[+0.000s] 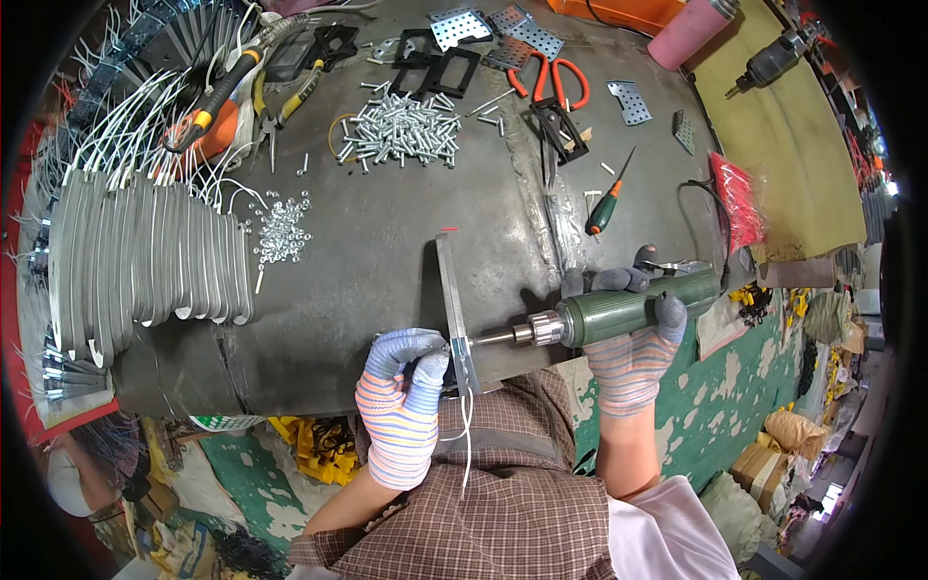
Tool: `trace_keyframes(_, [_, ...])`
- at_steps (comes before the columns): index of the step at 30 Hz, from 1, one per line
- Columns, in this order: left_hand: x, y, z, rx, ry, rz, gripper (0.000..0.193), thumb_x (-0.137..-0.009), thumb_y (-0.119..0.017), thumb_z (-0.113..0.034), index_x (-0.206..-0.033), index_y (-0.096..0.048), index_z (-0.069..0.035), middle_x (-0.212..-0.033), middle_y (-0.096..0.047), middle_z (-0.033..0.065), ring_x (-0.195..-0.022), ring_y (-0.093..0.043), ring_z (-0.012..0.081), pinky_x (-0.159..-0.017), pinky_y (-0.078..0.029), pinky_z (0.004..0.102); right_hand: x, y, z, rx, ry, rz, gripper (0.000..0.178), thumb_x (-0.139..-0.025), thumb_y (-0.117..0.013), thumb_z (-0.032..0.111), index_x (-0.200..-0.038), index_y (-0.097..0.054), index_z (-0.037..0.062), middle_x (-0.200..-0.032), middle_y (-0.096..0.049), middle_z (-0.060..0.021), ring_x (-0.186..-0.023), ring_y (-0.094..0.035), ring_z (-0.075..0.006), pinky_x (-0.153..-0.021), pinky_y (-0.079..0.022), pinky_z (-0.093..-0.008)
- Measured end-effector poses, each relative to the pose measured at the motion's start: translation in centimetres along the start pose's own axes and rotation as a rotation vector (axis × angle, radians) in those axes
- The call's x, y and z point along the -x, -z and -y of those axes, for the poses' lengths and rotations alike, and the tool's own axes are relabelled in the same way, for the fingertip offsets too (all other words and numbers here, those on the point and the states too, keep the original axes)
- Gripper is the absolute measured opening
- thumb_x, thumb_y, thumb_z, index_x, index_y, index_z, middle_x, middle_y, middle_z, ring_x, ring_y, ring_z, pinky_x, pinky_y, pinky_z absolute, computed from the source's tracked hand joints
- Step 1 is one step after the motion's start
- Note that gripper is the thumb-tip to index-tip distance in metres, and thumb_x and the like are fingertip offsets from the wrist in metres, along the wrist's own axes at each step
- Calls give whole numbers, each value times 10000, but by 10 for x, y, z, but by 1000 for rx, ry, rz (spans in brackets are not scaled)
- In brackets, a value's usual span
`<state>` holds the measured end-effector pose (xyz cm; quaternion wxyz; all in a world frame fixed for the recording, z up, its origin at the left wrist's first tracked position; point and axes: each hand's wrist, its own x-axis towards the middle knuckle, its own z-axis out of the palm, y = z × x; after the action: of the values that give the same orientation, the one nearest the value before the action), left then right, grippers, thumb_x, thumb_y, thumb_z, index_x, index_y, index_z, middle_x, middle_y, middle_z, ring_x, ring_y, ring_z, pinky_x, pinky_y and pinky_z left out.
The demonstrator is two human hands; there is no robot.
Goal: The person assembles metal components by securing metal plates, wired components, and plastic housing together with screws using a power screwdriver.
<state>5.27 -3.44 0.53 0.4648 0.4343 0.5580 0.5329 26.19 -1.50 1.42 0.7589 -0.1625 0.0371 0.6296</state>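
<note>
My right hand point(633, 329), in a striped glove with grey fingers, is wrapped round a green electric screwdriver point(619, 311) held level. Its bit points left and meets the side of a flat grey metal bar point(449, 285) with a white wire point(468, 440) hanging from its lower end. Beside that spot my left hand point(406, 387), gloved too, is closed on the lower end of the bar; the fingertips are partly hidden. Farther up the table lie a pile of silver screws point(401, 129) and, to the left, a smaller pile of nuts point(283, 230).
A row of similar grey bars with white wires point(155, 256) stands at the left. Farther back are pliers point(302, 94), red-handled scissors point(568, 85), a hand screwdriver point(611, 198) and perforated plates point(630, 101). A red plastic bag point(737, 201) lies right, near a pink bottle point(691, 34).
</note>
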Motion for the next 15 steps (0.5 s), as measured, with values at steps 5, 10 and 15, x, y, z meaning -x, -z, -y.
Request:
trace_keyframes(5, [1,-1,0,-31,-6,7,167,-847,-713,-131,-944,-625,-28,-872,-652,34,-747,-594,78,-675,-484,216,-2,-3,-3,85,37,87,535,-728,-714,137,-1223,-517,88,-864,-588,-1,-895,-582,-197,-1106,-253,-540])
trace_keyframes(10, [0,-4,-5,-45,3,30,158,-863,-694,-132,-950,-617,-26,-852,-646,29,-736,-584,74,-673,-478,220,-8,2,2,64,20,187,536,-737,-701,134,-1236,-512,92,-878,-575,-4,-889,-579,-199,-1097,-266,-545])
trace_keyframes(15, [-21,0,2,-171,-204,219,271,-881,-567,-80,-1149,-599,-63,-1236,-514,182,-959,-587,263,-838,-488,360,-11,-11,19,144,5,111,577,-843,-645,303,-1313,-429,47,-977,-605,-78,-961,-601,-259,-1022,-359,-554])
